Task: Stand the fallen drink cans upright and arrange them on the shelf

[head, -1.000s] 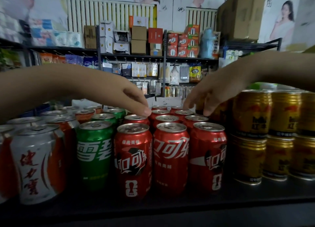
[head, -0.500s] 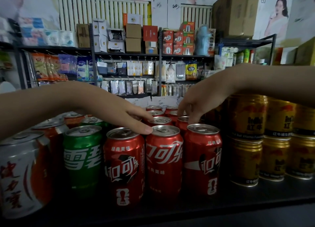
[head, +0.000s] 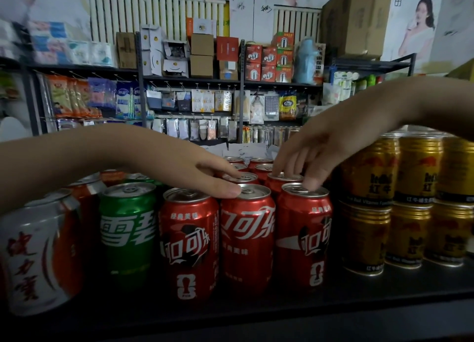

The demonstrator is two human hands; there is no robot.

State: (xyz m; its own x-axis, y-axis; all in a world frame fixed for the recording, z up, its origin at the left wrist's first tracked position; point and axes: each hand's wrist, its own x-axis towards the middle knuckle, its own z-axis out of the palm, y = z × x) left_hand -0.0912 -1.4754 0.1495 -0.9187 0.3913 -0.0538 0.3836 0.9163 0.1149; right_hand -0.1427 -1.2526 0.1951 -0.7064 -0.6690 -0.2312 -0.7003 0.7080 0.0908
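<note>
**On top of the red cans: both hands tidy the rows**

Under both hands stand the red cans (head: pixel 188 244), three in front w/ more rows behind, all upright on the dark shelf (head: pixel 256 316).

L hand (head: pixel 202 177) lies flat w/ fingers stretched out. Its tips rest on the lid of the middle front can (head: pixel 247 236). It holds nothing. I think it rests there so the can won't tip, or to push it snug.

R hand (head: pixel 320 154) hangs over the next can along. Its fingers are spread and point down. The tips touch the lid of the right front can (head: pixel 304 234) and the one just behind. No pinch, no grip. Prob. it presses the lids so the cans line up.

Left of the L hand stands a green can (head: pixel 128 234), then a white can (head: pixel 36 259) at the edge of view. Right of the R hand are gold cans (head: pixel 366 213), stacked two high, just beside the red ones.

No can looks fallen from here, so the job seems nearly done. What's behind the hands I can't see.
</note>
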